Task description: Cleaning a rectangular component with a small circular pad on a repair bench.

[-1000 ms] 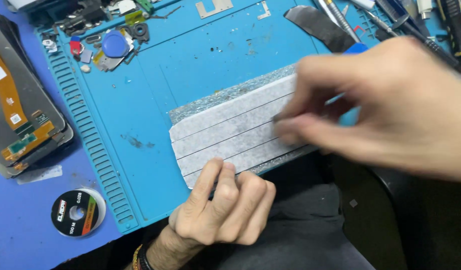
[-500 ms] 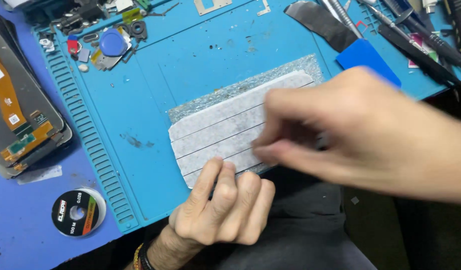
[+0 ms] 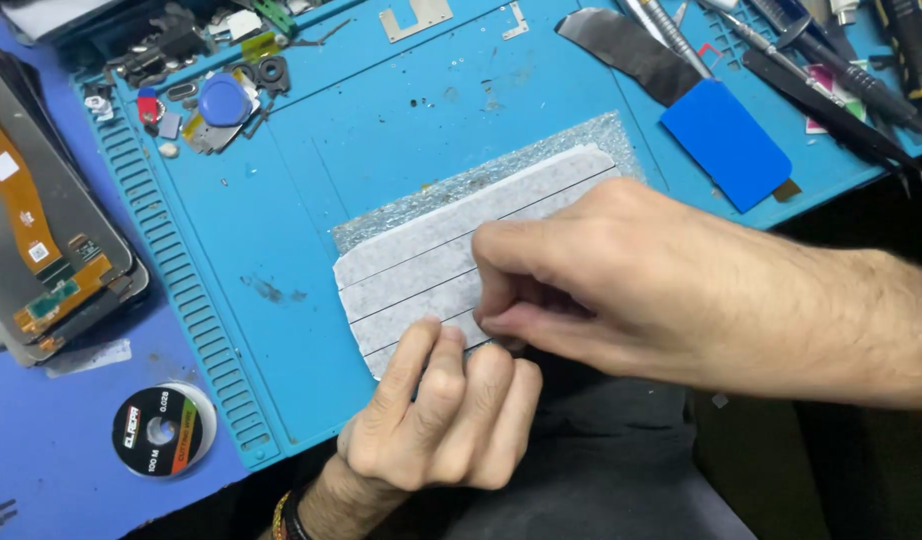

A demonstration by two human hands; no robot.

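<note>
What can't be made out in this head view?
- Near edge of the white sheet: covered by the left hand and right hand.
- What the right fingertips pinch: too small, hidden.
- Tools top right: cut off by the frame.
- Phone screen: cut off at the left edge.

Bright, even light from above; colours are strong. Soft shadows lie under the hands, lower centre. The lower right is dark. Sharp focus, little blur.
</note>
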